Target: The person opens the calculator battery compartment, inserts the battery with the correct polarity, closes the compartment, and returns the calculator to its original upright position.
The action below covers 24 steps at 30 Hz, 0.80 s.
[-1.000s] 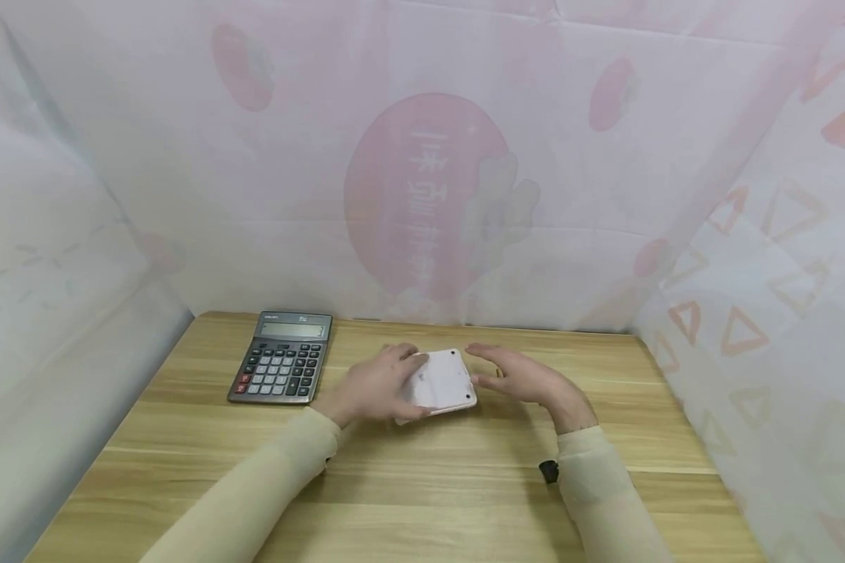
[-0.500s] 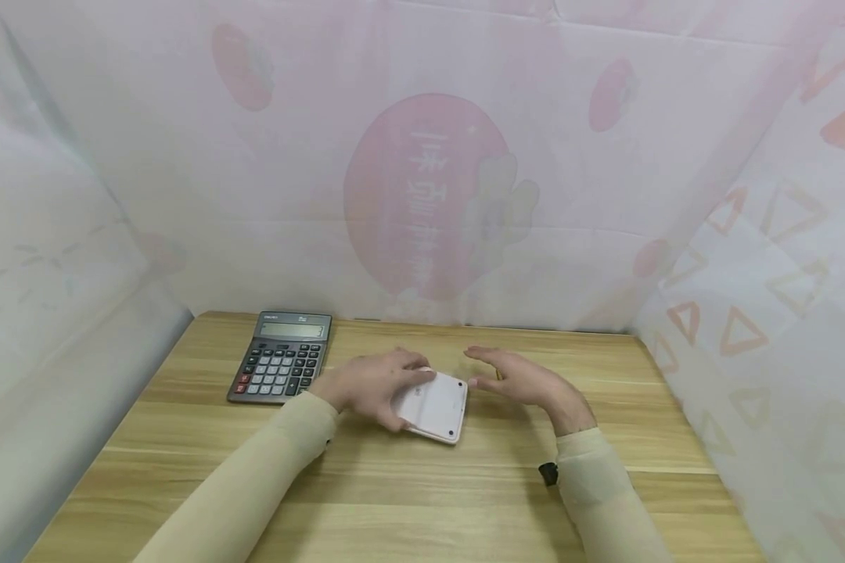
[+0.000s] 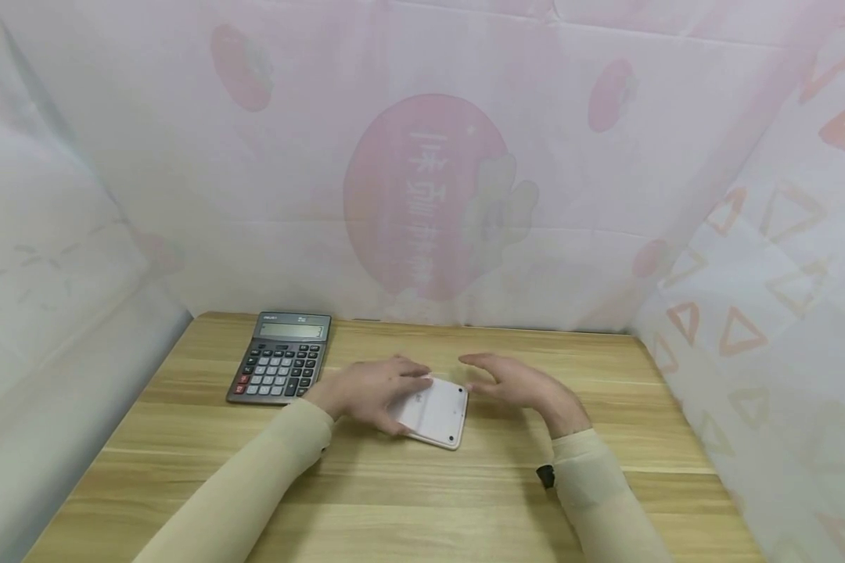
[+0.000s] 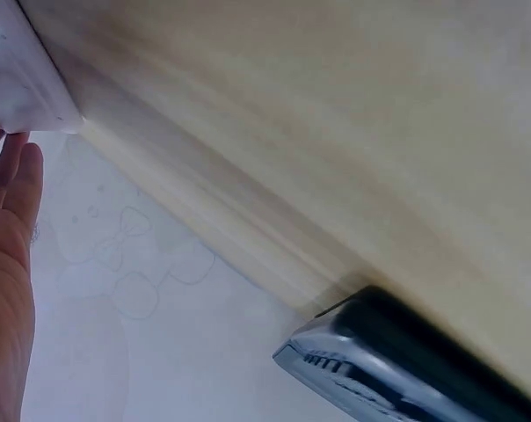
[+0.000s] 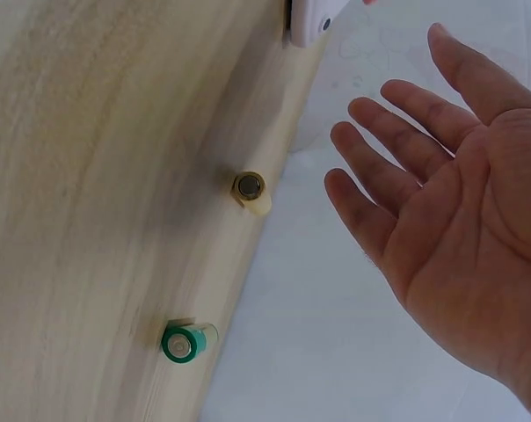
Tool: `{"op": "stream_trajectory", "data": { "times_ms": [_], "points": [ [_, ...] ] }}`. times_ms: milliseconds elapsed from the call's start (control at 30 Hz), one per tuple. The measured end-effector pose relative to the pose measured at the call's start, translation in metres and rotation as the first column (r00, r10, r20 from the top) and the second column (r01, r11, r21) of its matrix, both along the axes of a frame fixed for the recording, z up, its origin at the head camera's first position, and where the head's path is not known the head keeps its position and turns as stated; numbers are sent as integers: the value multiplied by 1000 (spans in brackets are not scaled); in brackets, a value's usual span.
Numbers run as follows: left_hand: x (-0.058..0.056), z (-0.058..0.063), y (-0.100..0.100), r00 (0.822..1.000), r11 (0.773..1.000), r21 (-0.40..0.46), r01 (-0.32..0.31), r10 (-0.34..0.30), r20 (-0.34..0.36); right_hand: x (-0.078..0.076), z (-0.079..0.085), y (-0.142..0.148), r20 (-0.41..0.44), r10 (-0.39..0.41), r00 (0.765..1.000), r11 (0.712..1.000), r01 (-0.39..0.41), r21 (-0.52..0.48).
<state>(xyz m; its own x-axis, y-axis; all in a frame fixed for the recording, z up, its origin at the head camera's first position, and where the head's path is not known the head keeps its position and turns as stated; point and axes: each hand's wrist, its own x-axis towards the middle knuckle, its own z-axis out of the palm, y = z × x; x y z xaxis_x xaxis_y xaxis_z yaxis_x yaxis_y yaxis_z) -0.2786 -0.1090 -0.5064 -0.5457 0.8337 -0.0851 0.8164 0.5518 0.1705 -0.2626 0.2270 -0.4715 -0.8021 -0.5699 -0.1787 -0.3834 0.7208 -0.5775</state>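
Note:
In the head view my left hand (image 3: 373,391) grips a white flat device (image 3: 433,410) by its left part, thumb at the near edge and fingers at the far edge. Dark round feet show at the corners of its upturned face. The left wrist view has my fingertips right at the edge of this white device (image 4: 28,79). My right hand (image 3: 517,383) hovers just right of it, fingers loosely extended. In the right wrist view that hand (image 5: 459,202) has a bare palm and spread fingers. Near it on the table are a green battery (image 5: 182,341) and a gold-toned battery (image 5: 249,186).
A grey desk calculator (image 3: 280,360) lies face up on the wooden table (image 3: 408,508), left of my left hand. Pale printed cloth (image 3: 289,172) encloses the table at the back and both sides. A small black piece (image 3: 545,475) sits at my right sleeve.
The white device has turned clockwise and come down toward me, its right end now nearer the front. My left hand turned with it. My right hand has shifted slightly left.

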Motion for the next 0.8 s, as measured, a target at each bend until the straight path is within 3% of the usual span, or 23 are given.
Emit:
{"op": "stream_trajectory", "data": {
  "times_ms": [233, 367, 633, 800],
  "points": [
    [13, 2, -5, 1000, 999, 46, -13, 12, 11, 5, -5, -13, 37, 16, 999, 999, -18, 38],
    [17, 3, -4, 1000, 999, 32, -24, 24, 9, 5, -8, -20, 47, 49, 998, 998, -50, 34],
    [15, 4, -5, 998, 1000, 24, -13, 14, -61, 7, -9, -24, 45, 37, 998, 997, -40, 64],
    [12, 4, -11, 996, 996, 86, -3, 11, -92, 6, -10, -21, 32, 25, 999, 998, -27, 56]
  ]
}}
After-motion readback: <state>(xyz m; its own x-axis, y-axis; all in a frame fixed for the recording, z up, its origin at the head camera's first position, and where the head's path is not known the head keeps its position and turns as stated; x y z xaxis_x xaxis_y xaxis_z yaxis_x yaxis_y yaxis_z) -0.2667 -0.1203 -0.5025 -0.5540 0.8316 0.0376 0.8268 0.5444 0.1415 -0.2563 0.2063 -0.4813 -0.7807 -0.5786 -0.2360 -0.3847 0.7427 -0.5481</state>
